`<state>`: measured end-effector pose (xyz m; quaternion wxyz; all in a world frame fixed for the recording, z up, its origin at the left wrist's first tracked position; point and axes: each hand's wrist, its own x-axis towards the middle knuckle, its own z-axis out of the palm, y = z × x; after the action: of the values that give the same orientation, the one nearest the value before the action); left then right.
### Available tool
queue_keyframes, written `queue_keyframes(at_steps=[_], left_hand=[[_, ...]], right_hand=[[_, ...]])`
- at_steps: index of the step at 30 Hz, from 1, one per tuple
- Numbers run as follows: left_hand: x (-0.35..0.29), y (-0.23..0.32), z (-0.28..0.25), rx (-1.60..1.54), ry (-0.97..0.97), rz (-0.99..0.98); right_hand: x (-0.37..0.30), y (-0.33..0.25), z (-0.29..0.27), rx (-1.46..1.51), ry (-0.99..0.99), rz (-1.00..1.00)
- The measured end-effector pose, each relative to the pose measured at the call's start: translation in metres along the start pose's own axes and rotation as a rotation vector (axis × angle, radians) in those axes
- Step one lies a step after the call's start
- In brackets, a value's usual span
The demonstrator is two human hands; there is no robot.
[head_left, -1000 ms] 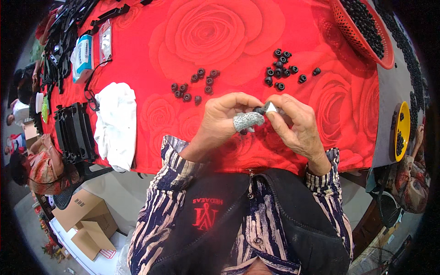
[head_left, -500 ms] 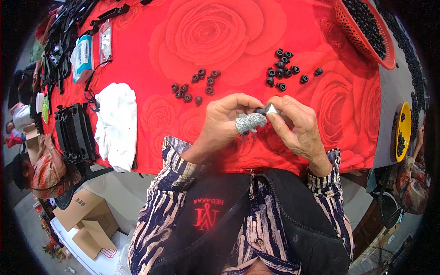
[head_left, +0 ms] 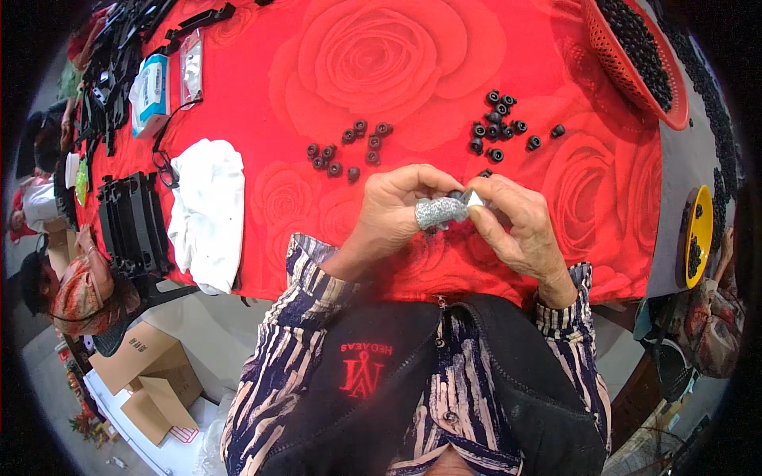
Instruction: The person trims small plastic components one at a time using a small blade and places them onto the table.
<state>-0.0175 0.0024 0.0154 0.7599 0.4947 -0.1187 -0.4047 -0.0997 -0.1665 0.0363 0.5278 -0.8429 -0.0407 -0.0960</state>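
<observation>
At the far left edge of the table lie black plastic frame parts [head_left: 119, 55], with a blue-and-white packet [head_left: 151, 91] and a clear plastic pouch [head_left: 191, 67] just to their right. Nearer, a stack of black flat plastic pieces [head_left: 135, 222] sits at the left rim, and a crumpled white cloth [head_left: 208, 210] lies just beside it on the red rose-patterned tablecloth [head_left: 381, 63]. Below the table's near left corner stand brown cardboard boxes [head_left: 143, 369] on the floor.

Toward the middle, a loose group of small black rubber rings [head_left: 349, 149] rests on the cloth, far of the hands. The left hand [head_left: 393, 210] is curled, its thumb wearing a grey knitted finger sleeve [head_left: 438, 211]; thumb and fingers are pressed together on a small black ring [head_left: 455, 194]. The right hand [head_left: 516, 230] meets it just to the right, its fingers pinched on a small silvery blade-like tool [head_left: 475, 198] that touches the same ring. Both hands hover over the near edge of the table.

Farther right lies a second cluster of black rings [head_left: 498, 127]. At the far right corner a red plastic mesh basket [head_left: 615, 59] holds many black pieces, and a yellow bowl [head_left: 700, 238] sits at the right edge
</observation>
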Motion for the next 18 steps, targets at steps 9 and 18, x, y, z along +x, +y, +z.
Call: queue_keyframes(at_steps=[9, 18], left_hand=[[0.002, -0.002, -0.001, -0.131, -0.027, -0.053], [0.006, -0.007, -0.007, -0.283, -0.076, -0.046]], right_hand=[[-0.001, -0.002, 0.005, -0.166, 0.098, -0.340], [0.004, 0.005, 0.010, -0.070, 0.078, -0.361]])
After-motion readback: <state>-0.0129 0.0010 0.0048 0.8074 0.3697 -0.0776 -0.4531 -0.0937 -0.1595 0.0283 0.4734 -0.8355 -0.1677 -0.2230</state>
